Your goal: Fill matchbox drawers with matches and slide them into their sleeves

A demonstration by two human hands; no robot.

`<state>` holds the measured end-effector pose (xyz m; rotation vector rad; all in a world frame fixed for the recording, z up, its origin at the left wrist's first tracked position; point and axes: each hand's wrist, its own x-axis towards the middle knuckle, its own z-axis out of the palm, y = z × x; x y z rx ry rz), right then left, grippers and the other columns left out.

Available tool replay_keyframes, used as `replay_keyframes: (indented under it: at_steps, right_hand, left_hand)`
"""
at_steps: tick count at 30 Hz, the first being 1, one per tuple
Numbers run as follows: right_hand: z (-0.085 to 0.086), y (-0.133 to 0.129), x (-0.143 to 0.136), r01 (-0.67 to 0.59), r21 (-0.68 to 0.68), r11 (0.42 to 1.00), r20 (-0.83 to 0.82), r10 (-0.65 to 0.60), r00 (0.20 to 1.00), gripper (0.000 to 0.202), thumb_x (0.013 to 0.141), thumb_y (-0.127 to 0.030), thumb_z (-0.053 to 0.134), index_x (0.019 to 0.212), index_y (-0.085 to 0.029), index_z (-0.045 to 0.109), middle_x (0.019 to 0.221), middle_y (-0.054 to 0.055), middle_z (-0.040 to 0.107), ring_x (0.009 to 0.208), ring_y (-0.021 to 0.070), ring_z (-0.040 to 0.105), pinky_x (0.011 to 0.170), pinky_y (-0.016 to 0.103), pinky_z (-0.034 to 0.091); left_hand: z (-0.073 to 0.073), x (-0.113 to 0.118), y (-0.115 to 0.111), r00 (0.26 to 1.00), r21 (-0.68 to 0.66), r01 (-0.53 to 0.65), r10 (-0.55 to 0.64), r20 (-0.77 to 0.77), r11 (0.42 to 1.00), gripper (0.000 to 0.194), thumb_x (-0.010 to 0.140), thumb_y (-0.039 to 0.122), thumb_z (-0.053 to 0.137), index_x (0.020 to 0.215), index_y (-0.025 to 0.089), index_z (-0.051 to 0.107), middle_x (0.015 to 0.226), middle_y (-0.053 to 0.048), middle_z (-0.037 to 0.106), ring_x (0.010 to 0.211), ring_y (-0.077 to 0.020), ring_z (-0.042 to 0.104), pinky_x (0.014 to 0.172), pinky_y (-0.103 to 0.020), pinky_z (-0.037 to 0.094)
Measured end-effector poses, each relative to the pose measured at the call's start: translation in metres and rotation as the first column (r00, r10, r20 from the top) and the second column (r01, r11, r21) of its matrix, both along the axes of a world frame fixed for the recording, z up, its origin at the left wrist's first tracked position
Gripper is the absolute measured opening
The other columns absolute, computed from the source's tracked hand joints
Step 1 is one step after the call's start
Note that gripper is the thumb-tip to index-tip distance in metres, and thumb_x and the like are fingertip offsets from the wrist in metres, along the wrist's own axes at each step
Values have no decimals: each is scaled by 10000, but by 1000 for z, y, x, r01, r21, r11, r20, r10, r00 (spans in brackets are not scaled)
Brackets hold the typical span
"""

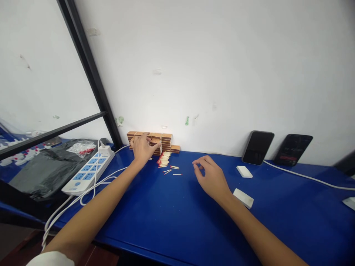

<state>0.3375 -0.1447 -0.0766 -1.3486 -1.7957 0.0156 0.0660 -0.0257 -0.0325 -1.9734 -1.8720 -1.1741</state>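
Note:
Against the wall stands a stack of matchboxes (166, 136) with orange-brown tops and dark striking sides. My left hand (142, 147) is at its front, thumb and fingers closed around one matchbox (155, 141); the fingers hide part of the stack. Red-tipped matches (164, 159) lie in a pile just right of that hand, with several loose ones in front. Over the table, right of the matches, my right hand (211, 177) hangs with curved fingers, thumb and index apart, holding nothing. Near its wrist lie two small white box-shaped pieces, one farther back (244, 171) and one nearer (244, 198).
Two phones, one dark (257, 147) and one with a lit screen (293, 150), lean on the wall at right. A white power strip (90, 171) with cables lies left, beside a grey plastic bag (52, 166). A black metal frame (85, 62) rises at left from the blue table (155, 214).

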Motion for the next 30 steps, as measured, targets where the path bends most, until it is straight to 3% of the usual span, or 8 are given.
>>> replay_keyframes:
  at_steps: [6,10,14,18,22,24,27,30]
  right_hand:
    - [8,2,5,22,-11,1000,34,-22,999,206,990,-244,503,993,-211,706,1049,68,694,811,184,667,723,320,513]
    - [26,11,48,199,32,980,337,-198,920,249,1008,-288,490,962,-185,712,951,117,696,826,240,657,738,354,493]
    - [30,20,119,586,-92,805,529,-459,714,339,965,-451,569,930,-149,717,960,200,691,845,325,670,680,397,481]
    - [19,23,159,699,-428,573,597,-401,694,488,870,-634,671,863,-148,717,885,208,696,797,363,696,639,417,487]
    - [17,27,145,701,-418,577,623,-380,684,291,928,-427,651,906,-147,726,917,205,723,880,367,714,692,416,494]
    - [21,26,120,605,-376,702,580,-332,744,263,934,-406,647,912,-156,724,933,189,728,893,346,706,737,423,506]
    - [22,15,66,168,-261,950,347,-70,935,238,916,-408,685,1004,-190,723,996,128,733,935,285,677,839,403,530]
    - [15,-4,11,-272,-302,914,184,335,924,241,980,-398,642,1136,-236,730,1080,94,721,1000,246,659,902,383,547]
  left_hand:
    - [-7,-1,3,996,96,43,-35,-85,994,536,829,524,801,1247,223,653,1270,-116,706,1273,-360,540,1087,-498,347]
    - [-9,0,2,989,123,81,-65,-130,989,549,866,536,761,1300,223,637,1341,-148,660,1337,-380,497,1105,-528,335]
    - [1,8,-20,927,168,291,-234,-292,942,563,942,508,680,1403,204,573,1458,-171,589,1397,-366,466,1160,-527,309]
    - [7,8,-43,654,10,686,-611,-446,727,334,1003,408,605,1264,209,665,1190,-99,737,1181,-259,623,1057,-422,449]
    - [-8,-4,-45,672,46,712,-660,-334,701,196,1009,336,586,1003,200,727,888,-62,754,883,-205,661,868,-374,521]
    - [-18,-10,-45,695,50,703,-671,-258,709,196,1007,336,591,983,197,727,834,-51,744,814,-189,652,829,-365,528]
    - [-24,-14,-52,641,-31,749,-737,-213,661,228,978,401,652,1060,205,735,830,-42,733,800,-185,645,799,-353,528]
    - [-24,-13,-63,552,-162,801,-815,-174,577,445,898,543,740,1200,217,716,869,-38,719,819,-186,649,768,-339,518]
